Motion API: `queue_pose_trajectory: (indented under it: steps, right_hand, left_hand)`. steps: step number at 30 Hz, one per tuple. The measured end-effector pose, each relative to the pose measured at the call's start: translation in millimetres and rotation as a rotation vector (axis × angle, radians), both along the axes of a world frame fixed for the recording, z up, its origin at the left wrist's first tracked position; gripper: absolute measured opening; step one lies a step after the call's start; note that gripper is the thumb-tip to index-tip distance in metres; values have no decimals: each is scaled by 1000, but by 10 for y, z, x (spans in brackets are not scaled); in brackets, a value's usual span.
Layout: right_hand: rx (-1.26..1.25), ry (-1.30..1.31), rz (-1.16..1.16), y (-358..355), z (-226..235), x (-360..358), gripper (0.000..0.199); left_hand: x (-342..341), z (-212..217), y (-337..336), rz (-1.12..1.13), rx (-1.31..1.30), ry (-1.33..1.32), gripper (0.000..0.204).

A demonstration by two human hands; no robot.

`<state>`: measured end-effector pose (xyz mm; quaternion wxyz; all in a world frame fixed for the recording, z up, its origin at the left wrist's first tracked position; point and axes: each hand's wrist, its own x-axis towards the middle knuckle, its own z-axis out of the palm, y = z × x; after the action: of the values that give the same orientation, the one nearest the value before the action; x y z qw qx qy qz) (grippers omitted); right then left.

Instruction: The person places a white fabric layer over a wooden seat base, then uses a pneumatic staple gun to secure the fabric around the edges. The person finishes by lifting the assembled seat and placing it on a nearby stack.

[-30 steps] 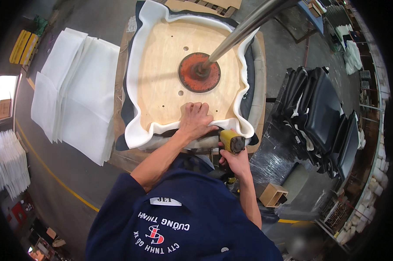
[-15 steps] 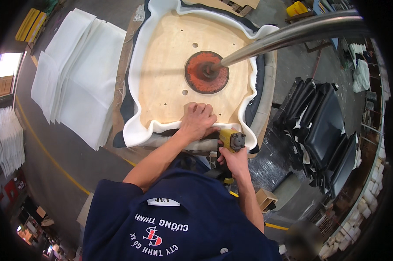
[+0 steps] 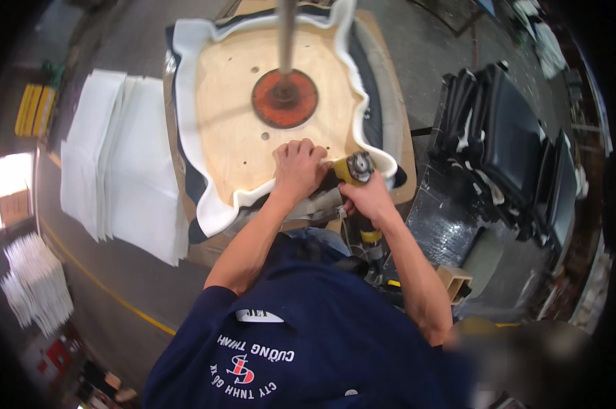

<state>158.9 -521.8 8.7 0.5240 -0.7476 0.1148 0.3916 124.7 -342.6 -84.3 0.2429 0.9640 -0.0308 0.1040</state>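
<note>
A plywood seat panel (image 3: 226, 109) lies before me, its border wrapped by a wavy white foam edge (image 3: 216, 217). Dark cover fabric (image 3: 373, 126) shows outside the foam. A round orange-red disc (image 3: 266, 102) at the foot of a metal pole (image 3: 287, 34) rests on the panel. My left hand (image 3: 298, 169) is closed over the near edge, fingers curled onto the wood and pulling foam in; its thumb side is partly hidden. Just right of it, my right hand (image 3: 369, 198) grips a yellow staple gun (image 3: 349, 172). The gun's nose is hidden at the near right edge.
White sheets (image 3: 134, 163) are stacked left of the worktable. Black padded covers (image 3: 509, 129) are piled at the right. A small wooden box (image 3: 454, 283) stands near my right forearm. More white sheets (image 3: 36, 283) lie far left.
The whole view has shifted. Against the panel, my left hand has slid rightward along the near edge. My right hand has brought the staple gun farther right and inward over the foam.
</note>
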Motion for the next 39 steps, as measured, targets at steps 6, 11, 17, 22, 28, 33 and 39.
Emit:
queue_pose_trajectory:
  steps: [6,11,17,22,28,33,39]
  right_hand:
    - [249,-74,-133,-268,0,-397,68]
    - [411,-67,-267,-177,-184,-1087,82]
    - [247,-261,-260,-58,-282,-1254,78]
    - [285,-330,-440,21,-411,-1335,74]
    - [244,-275,-507,148,-294,-1349,75]
    - [219,-260,-455,342,-175,-1386,77]
    - [217,-21,-319,643,92,-1266,79]
  left_hand:
    - [-716,689,298,36,271,280,64]
    - [-1248,689,544,55,386,384,63]
    - [-973,527,625,-214,454,314,44]
    - [-837,413,715,-336,366,199,41]
    - [-787,385,830,-388,307,217,38]
    - [-803,225,915,-301,138,92,26]
    - [-870,102,822,-144,-10,15,22]
